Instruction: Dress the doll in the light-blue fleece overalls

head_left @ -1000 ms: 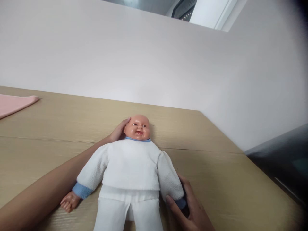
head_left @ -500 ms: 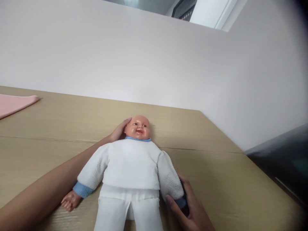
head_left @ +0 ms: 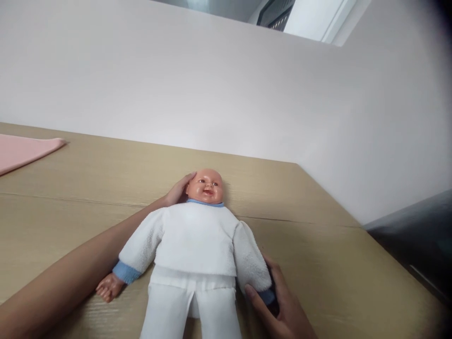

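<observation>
A baby doll [head_left: 196,240] lies face up on the table, in a white fleecy top with blue collar and cuffs and white trousers. Its bald plastic head [head_left: 208,187] points toward the wall. My left hand [head_left: 179,189] cups the side of the head, with some fingers hidden behind it and my forearm passing beside and under the doll's arm. Around the sleeve end and blue cuff [head_left: 267,296] of the doll's other arm, my right hand [head_left: 282,301] is closed, thumb on the near side. The doll's feet are out of view.
Pink cloth [head_left: 28,150] lies at the left on the wooden table [head_left: 106,160]. A pale wall [head_left: 212,89] rises behind the table, with a window opening [head_left: 275,16] above. Something dark [head_left: 416,235] stands beyond the table's right edge.
The whole view has shifted slightly, so the doll, table and cloth sit a little further right. Both hands keep their places on the doll.
</observation>
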`<move>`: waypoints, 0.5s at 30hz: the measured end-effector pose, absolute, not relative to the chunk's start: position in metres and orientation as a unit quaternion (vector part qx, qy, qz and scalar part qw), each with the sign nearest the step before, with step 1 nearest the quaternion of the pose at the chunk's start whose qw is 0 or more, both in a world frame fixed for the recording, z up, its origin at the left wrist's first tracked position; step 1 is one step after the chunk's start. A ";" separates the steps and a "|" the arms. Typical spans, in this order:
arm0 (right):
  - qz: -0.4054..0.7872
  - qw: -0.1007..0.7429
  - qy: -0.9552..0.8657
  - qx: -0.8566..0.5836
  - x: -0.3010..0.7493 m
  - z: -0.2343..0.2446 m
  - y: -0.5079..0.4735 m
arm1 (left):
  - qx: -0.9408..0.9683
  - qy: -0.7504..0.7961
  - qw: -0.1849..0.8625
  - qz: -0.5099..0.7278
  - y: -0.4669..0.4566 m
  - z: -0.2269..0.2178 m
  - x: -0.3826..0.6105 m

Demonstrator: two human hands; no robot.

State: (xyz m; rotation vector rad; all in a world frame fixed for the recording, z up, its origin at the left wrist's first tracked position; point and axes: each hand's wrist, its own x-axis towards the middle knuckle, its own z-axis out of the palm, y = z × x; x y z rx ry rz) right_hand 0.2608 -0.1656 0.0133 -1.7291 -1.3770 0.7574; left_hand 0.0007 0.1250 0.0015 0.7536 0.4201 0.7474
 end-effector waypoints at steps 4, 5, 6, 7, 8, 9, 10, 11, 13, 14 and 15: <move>0.315 0.377 -0.561 -0.666 0.266 0.015 -0.164 | 0.363 0.195 0.840 0.353 0.124 0.003 0.001; 0.319 0.369 -0.569 -0.662 0.268 0.016 -0.163 | 0.363 0.191 0.843 0.349 0.123 0.004 0.001; 0.320 0.362 -0.577 -0.658 0.270 0.016 -0.162 | 0.364 0.191 0.843 0.347 0.123 0.004 0.001; 0.318 0.356 -0.584 -0.656 0.271 0.017 -0.162 | 0.367 0.195 0.841 0.347 0.122 0.005 0.001; 0.316 0.353 -0.589 -0.654 0.272 0.017 -0.161 | 0.370 0.203 0.837 0.349 0.122 0.005 0.001; 0.313 0.353 -0.592 -0.653 0.273 0.017 -0.160 | 0.372 0.212 0.832 0.353 0.121 0.006 0.001; 0.311 0.354 -0.594 -0.652 0.274 0.016 -0.160 | 0.374 0.217 0.829 0.354 0.121 0.007 0.001; 0.313 0.354 -0.595 -0.650 0.274 0.016 -0.159 | 0.375 0.216 0.830 0.353 0.120 0.007 0.001; 0.317 0.356 -0.597 -0.645 0.273 0.014 -0.159 | 0.374 0.201 0.836 0.348 0.119 0.009 0.001; 0.317 0.359 -0.598 -0.643 0.273 0.014 -0.159 | 0.374 0.196 0.838 0.346 0.119 0.009 0.001; 0.317 0.360 -0.598 -0.641 0.273 0.013 -0.159 | 0.375 0.194 0.839 0.344 0.118 0.010 0.001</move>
